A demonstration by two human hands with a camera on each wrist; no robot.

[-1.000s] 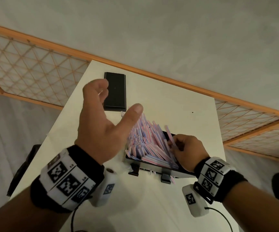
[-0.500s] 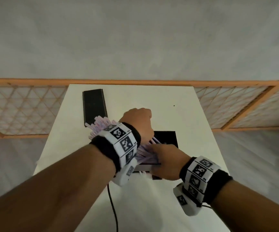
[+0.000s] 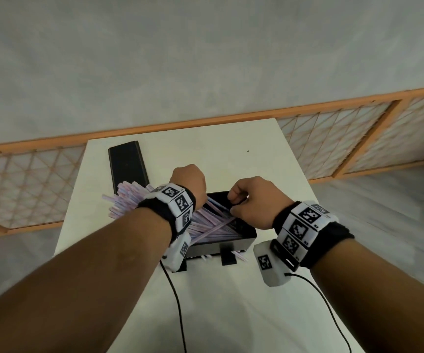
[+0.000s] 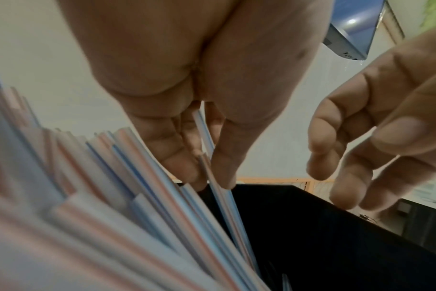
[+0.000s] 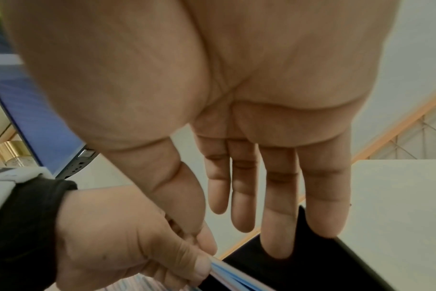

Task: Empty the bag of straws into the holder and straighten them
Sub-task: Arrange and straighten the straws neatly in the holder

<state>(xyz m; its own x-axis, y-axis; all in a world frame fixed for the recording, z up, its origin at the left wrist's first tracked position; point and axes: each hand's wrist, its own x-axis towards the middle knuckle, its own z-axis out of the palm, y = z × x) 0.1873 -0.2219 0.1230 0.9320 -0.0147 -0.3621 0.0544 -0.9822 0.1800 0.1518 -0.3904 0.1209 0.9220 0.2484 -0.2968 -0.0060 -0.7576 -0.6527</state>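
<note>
Meanwhile left hand (image 4: 187,110) pinches thin striped plastic straws (image 3: 129,200) over the boxy black holder (image 3: 231,242); right hand (image 5: 261,137) hangs slack-fingered.

White table (image 3: 269,174) with black holder (image 3: 221,244) and black lid (image 3: 126,166)

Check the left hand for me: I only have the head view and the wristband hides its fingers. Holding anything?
Observer: Yes. The left wrist view shows the left hand pinching a couple of straws between thumb and fingers.
Operator: Right hand gripping too?
Observer: No. In the right wrist view the right hand has straight fingers and holds nothing.
Operator: Where are the tips?
Observer: At the black wall of the holder. I cannot tell whether they touch it.
</note>
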